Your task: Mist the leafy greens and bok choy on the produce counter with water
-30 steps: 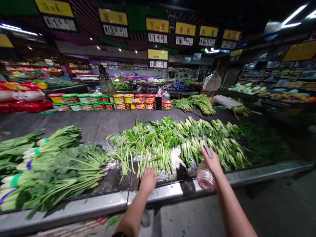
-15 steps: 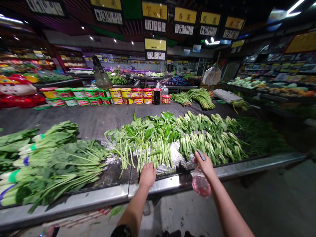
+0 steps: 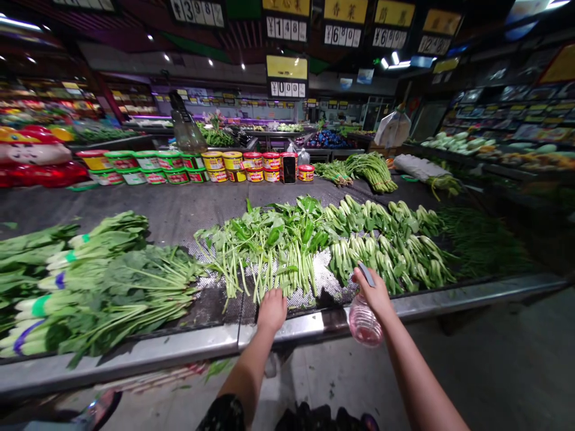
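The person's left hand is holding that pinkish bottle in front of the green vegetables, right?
Not quite: the head view shows the right hand, not the left hand, holding the pinkish bottle in front of the green vegetables.

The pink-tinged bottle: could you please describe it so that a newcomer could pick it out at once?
Find the long metal edge along the front of the vegetable stand. Right of the picture's middle, the person's right grip holds the bottle in front of the leafy bunches. Its see-through, pink-tinged body and grey lever set it apart from those bunches.
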### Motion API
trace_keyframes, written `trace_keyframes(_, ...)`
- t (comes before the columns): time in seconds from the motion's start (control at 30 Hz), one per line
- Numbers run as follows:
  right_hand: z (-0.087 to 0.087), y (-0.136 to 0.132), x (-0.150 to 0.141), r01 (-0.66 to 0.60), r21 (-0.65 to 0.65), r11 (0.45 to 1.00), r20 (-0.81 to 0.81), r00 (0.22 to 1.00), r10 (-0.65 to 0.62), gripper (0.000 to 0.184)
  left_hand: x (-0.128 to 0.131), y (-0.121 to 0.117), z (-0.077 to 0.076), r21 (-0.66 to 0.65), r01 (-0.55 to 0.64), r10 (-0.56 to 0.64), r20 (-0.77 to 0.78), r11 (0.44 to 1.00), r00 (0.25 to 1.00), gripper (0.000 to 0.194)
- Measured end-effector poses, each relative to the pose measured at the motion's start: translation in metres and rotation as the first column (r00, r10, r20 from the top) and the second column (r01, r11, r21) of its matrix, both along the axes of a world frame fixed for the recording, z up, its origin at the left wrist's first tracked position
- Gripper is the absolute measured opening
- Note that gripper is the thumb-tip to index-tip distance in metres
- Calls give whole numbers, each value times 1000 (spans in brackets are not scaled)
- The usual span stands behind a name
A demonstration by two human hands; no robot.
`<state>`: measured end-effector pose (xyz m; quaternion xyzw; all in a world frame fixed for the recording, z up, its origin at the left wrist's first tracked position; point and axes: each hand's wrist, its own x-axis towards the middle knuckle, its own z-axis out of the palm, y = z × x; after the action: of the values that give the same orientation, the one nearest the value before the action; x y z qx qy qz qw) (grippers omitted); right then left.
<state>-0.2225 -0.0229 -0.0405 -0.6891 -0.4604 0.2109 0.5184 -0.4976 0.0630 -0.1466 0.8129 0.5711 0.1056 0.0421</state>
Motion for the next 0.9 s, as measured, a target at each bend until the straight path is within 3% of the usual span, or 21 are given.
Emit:
trace_keyframes(0.27,-11,-5,-17,-99,-76,992,16,995,101,51,-1,0,0,-11,-6,7,15,1000,1000,31)
trace_keyframes(0.63,29,-7,-44,-270,29,962,-5,963,270,48,0,-3,1,-22,-29,29,19,999,999,31)
trace_keyframes(0.9,25,-8,-55,-292,-55,955,35,955,294,41,1,-5,2,-20,-36,37,19,999,999,30)
